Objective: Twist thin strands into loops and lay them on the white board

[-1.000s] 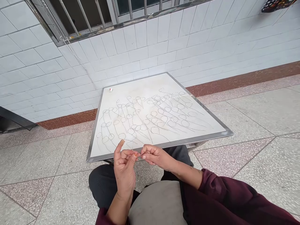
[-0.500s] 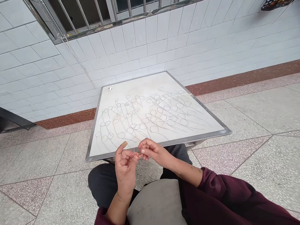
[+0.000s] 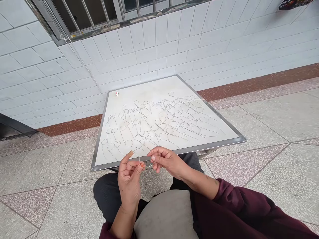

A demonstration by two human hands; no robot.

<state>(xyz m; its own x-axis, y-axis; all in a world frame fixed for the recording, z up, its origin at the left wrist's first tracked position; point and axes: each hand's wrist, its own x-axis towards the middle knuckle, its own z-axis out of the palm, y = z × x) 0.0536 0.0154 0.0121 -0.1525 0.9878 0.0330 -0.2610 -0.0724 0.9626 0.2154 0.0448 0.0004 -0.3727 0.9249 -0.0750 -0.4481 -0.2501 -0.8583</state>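
Between my two hands, just over the table's near edge, a thin wire curves from one set of fingertips to the other. My left hand pinches one part of it between thumb and finger, and its index finger, wrapped at the tip in a tan covering, points up. My right hand grips another part between thumb and fingers. On the white table beyond lie many thin wires, each bent into a loop with a long tail, such as the wire loop.
A metal rim edges the table. Near its far left corner sits a small white and red object. Behind stands a white tiled wall with a barred window. My knees are under the near edge.
My hands have drawn slightly apart. The left moved a little to the left and down, leaving a wider stretch of wire between them.
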